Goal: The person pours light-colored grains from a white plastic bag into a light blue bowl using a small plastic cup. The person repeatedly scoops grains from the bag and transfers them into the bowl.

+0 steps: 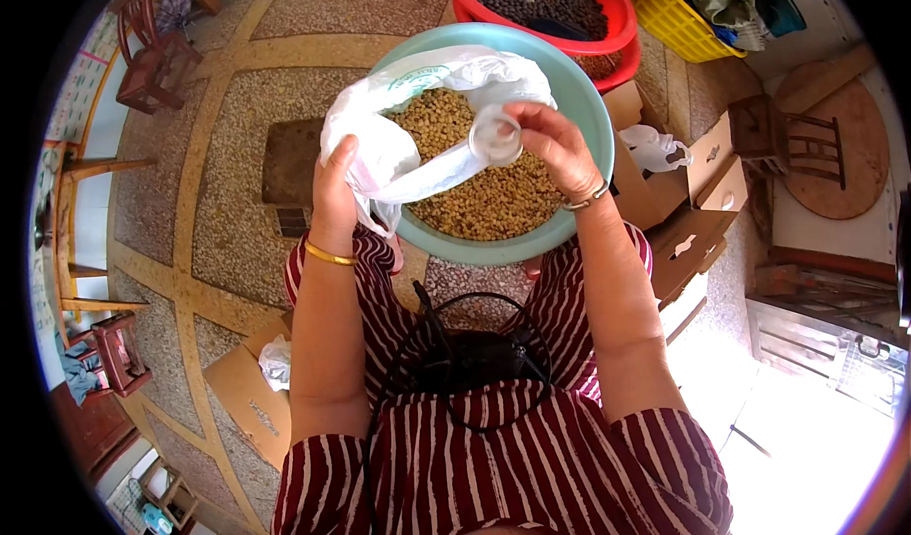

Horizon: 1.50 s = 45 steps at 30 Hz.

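My left hand [336, 190] grips the left side of a white plastic bag [384, 144], its thumb on the folded rim. Between the thumb and fingers of my right hand [555, 142] is a clear plastic cup [494, 136], held over the near edge of the bag. The bag's mouth stands open, and small tan kernels or beans [434, 122] show inside it. Beneath it sits a light blue plastic basin [601, 129], with more of the same tan pieces [491, 204] lying in it. The bag hides part of the basin's left side.
Beyond the basin, a red basin [626, 16] holds dark round pieces, with another red basin [630, 69] under it. A yellow plastic basket [662, 19] holds cloth. Cardboard boxes [669, 215] stand to the right, a wooden block or stool [288, 161] to the left.
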Tool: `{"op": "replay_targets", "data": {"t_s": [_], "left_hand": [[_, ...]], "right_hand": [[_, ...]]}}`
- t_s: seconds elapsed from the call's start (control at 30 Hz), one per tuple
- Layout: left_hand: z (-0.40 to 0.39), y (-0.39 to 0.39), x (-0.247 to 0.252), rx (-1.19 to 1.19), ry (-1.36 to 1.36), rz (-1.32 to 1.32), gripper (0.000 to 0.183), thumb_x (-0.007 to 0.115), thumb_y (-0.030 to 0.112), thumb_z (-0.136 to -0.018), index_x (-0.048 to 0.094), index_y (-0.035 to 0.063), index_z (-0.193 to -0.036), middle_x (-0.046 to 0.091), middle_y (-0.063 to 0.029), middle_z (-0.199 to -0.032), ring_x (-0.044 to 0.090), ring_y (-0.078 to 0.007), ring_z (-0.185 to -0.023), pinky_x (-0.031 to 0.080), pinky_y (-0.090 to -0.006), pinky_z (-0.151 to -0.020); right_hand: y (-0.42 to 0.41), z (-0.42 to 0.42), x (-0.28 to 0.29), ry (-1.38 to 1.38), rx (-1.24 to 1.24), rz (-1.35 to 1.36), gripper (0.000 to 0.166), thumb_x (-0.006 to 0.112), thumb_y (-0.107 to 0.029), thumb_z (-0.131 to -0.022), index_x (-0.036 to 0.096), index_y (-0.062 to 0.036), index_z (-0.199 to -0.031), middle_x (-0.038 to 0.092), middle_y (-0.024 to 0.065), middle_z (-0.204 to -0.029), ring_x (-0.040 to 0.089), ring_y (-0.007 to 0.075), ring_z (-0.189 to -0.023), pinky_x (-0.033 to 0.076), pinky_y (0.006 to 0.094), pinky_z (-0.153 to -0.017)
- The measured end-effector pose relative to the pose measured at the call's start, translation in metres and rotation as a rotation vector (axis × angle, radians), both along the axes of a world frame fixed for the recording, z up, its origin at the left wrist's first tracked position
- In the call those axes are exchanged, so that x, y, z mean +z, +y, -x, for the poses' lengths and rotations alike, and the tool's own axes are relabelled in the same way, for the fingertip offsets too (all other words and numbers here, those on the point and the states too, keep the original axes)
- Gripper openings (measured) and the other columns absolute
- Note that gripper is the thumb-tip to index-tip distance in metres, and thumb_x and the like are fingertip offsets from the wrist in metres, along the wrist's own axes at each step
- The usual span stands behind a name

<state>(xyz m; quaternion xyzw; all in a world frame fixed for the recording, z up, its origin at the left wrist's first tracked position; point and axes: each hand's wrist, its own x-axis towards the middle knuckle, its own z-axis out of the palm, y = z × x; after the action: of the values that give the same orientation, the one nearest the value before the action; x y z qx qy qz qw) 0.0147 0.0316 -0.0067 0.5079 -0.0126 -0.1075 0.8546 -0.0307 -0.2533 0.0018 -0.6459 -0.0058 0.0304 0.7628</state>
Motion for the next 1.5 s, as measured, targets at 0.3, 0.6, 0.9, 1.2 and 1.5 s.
{"op": "replay_targets", "data": {"t_s": [0.3,0.6,0.9,1.2,1.5], "left_hand": [[-0.005,-0.006,-0.004,0.085,-0.028,0.080,0.044,0.045,0.031,-0.094,0.048,-0.0039,-0.120,0.057,-0.0155,-0.109,0.058,-0.0248,-0.099,0.048,-0.0354,-0.085],[-0.003,-0.009,0.003,0.086,-0.006,0.081,0.045,0.044,0.032,-0.094,0.048,-0.0050,-0.121,0.057,-0.0162,-0.110,0.058,-0.0248,-0.099,0.048,-0.0350,-0.085],[-0.001,-0.009,0.006,0.070,-0.042,0.067,0.047,0.042,0.032,-0.095,0.047,-0.0061,-0.121,0.057,-0.0174,-0.112,0.058,-0.0259,-0.101,0.048,-0.0355,-0.087],[0.000,-0.011,0.009,0.059,-0.031,0.074,0.046,0.041,0.031,-0.095,0.046,-0.0063,-0.122,0.056,-0.0169,-0.113,0.057,-0.0251,-0.103,0.046,-0.0346,-0.089],[-0.001,-0.010,0.007,0.048,-0.025,0.075,0.047,0.040,0.031,-0.096,0.044,-0.0070,-0.123,0.055,-0.0182,-0.114,0.056,-0.0268,-0.104,0.046,-0.0358,-0.089]], "right_hand": [[0.004,0.009,-0.046,-0.169,0.166,1.131,0.040,0.068,-0.024,-0.076,0.060,-0.0056,-0.110,0.058,0.0127,-0.097,0.058,0.0280,-0.091,0.048,0.0364,-0.082],[0.016,0.010,-0.064,-0.216,0.148,1.096,0.045,0.071,-0.028,-0.074,0.060,-0.0077,-0.113,0.060,0.0141,-0.103,0.058,0.0291,-0.093,0.047,0.0370,-0.082],[-0.002,0.003,-0.043,0.133,0.134,0.715,0.040,0.070,-0.033,-0.073,0.063,-0.0016,-0.098,0.061,0.0093,-0.078,0.058,0.0201,-0.073,0.046,0.0324,-0.069],[0.011,0.008,-0.055,-0.110,0.201,1.016,0.045,0.070,-0.027,-0.074,0.059,-0.0032,-0.110,0.061,0.0130,-0.092,0.061,0.0253,-0.083,0.048,0.0332,-0.076],[-0.003,0.004,-0.034,0.326,0.296,0.272,0.042,0.065,-0.033,-0.082,0.060,-0.0011,-0.108,0.063,0.0067,-0.092,0.061,0.0152,-0.079,0.050,0.0278,-0.071]]}}
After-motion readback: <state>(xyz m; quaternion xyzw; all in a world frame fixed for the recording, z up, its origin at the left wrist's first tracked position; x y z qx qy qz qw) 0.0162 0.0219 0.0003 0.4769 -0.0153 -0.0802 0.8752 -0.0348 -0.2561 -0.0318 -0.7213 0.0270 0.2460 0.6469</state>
